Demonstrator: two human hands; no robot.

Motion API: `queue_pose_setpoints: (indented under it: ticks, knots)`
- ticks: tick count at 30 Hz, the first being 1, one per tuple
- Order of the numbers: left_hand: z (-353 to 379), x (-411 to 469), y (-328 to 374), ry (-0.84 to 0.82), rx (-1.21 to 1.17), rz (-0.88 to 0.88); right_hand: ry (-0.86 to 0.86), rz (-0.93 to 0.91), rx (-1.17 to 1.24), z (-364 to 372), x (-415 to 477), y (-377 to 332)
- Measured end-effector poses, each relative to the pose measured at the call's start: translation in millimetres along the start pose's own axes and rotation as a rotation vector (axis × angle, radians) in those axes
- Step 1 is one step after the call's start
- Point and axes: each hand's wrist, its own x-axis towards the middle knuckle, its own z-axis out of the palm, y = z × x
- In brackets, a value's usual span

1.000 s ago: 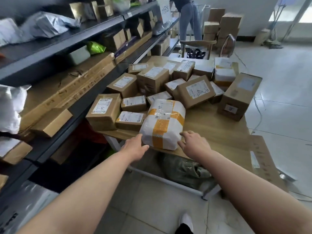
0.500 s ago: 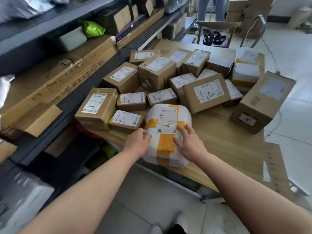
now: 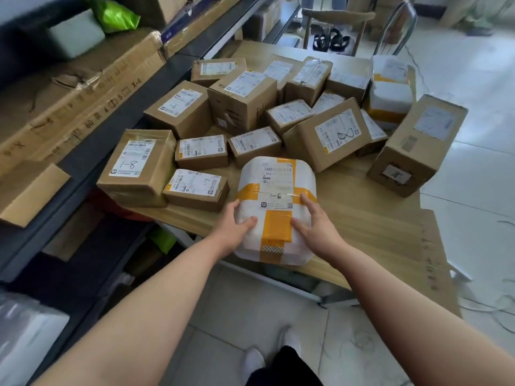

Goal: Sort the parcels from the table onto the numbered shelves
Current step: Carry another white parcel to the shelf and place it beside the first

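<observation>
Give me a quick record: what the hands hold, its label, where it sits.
parcel: white parcel, yellow tape, at the near edge of the table
label: handwritten 1-8
left hand: grips its left side
right hand: grips its right side
same mark: brown box on the table's left, also 1-8
shelves: on the person's left

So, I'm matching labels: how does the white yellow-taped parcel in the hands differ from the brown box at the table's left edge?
The white parcel is rounded, with crossed yellow tape; the brown box is squared cardboard. The left hand and right hand grip the white parcel; the brown box lies untouched. Both bear a handwritten 1-8.
</observation>
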Motion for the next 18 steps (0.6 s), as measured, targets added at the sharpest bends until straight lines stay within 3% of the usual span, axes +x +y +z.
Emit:
queue_pose_setpoints:
  ticks: [10, 18]
  knots:
    - [18, -22, -13, -0.027, -0.139, -0.009, -0.033, 0.024, 0.049, -1, -21, 9]
    - [41, -86, -33, 0.105, -0.259, -0.03, -0.172, -0.107, -0.053, -10, -51, 14]
